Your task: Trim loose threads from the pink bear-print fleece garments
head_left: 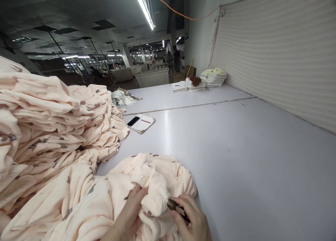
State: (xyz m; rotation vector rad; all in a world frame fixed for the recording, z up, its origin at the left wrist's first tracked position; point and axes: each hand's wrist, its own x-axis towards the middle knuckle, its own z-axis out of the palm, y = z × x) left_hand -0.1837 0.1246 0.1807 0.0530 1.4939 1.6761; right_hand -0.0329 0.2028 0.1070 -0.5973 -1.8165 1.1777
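Pale peach fleece fabric (157, 199) with small dark printed motifs lies bunched on the table in front of me. My left hand (131, 209) is closed on a fold of it, with the fingertips partly buried in the cloth. In my right hand (191, 216) is a pair of small dark thread snips (178, 208), its tip against the edge of the gathered fabric. My right fingers wrap round the snips and hide part of them. The cloth runs on to the left, beside a tall heap of the same fabric (52, 118).
On the pale table (249, 164) lie a notebook (144, 126) with a red pen and a phone (133, 121). White scraps (124, 97) and folded cloth stacks (214, 77) sit farther back. A striped sheet (278, 52) hangs on the right. Two people stand in the distance.
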